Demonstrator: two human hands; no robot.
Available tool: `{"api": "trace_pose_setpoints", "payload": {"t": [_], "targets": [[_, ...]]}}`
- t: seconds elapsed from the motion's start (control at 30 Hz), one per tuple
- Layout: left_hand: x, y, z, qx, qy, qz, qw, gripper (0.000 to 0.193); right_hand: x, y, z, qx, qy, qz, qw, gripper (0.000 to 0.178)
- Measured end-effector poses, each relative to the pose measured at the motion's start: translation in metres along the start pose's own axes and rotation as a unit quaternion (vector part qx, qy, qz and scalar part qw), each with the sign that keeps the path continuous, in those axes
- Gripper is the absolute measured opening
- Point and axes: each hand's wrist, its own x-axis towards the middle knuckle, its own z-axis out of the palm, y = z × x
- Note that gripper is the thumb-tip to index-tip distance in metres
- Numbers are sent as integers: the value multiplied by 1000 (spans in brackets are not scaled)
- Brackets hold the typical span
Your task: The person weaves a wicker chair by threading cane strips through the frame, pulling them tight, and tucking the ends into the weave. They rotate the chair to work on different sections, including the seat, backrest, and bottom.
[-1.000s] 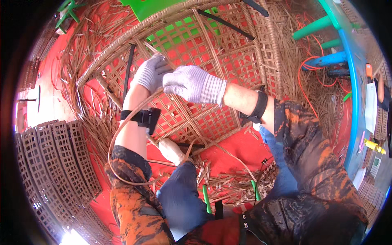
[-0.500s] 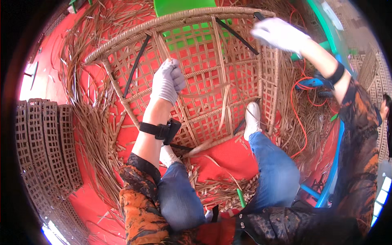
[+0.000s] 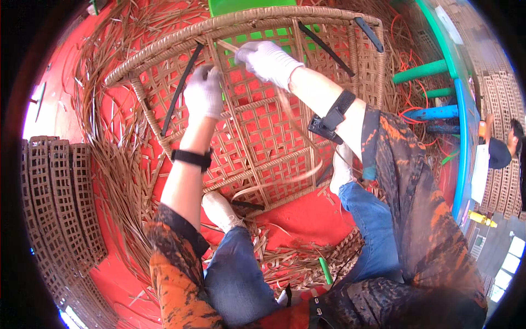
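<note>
A large woven wicker panel (image 3: pixel 274 164) with a thick wrapped rim leans in front of me across my feet. My right hand (image 3: pixel 267 61), in a whitish glove, is closed on a flat tan weaving strip (image 3: pixel 228 46) just below the panel's top rim. A loose strip (image 3: pixel 301 176) curls across the lower weave. My left hand (image 3: pixel 204 94), also gloved, is at the panel's upper left with its fingers curled; what they grip, if anything, is hidden. Black bars (image 3: pixel 183 90) lie along the panel near it, and a dark flat piece (image 3: pixel 369 34) sits at its upper right corner.
Stacked woven panels (image 3: pixel 60 197) stand at the left. Loose strips (image 3: pixel 118 159) cover much of the red floor (image 3: pixel 298 216). A green chair (image 3: pixel 246 6) is beyond the rim. A green and blue frame (image 3: pixel 460 131) rises at right, with another person (image 3: pixel 499 151) past it.
My right hand has swung left from the upper right corner to the middle of the top rim, now with a strip in it. My left hand has shifted slightly up and left.
</note>
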Motion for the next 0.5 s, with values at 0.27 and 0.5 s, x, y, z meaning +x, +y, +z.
{"api": "trace_pose_setpoints", "payload": {"t": [0.27,0.5], "targets": [[46,33,34,271,7,-52,961,41,-8,27,-10,-135,22,-46,990,33],[44,34,37,349,31,-49,935,49,-17,37,-16,-162,29,-126,978,31]]}}
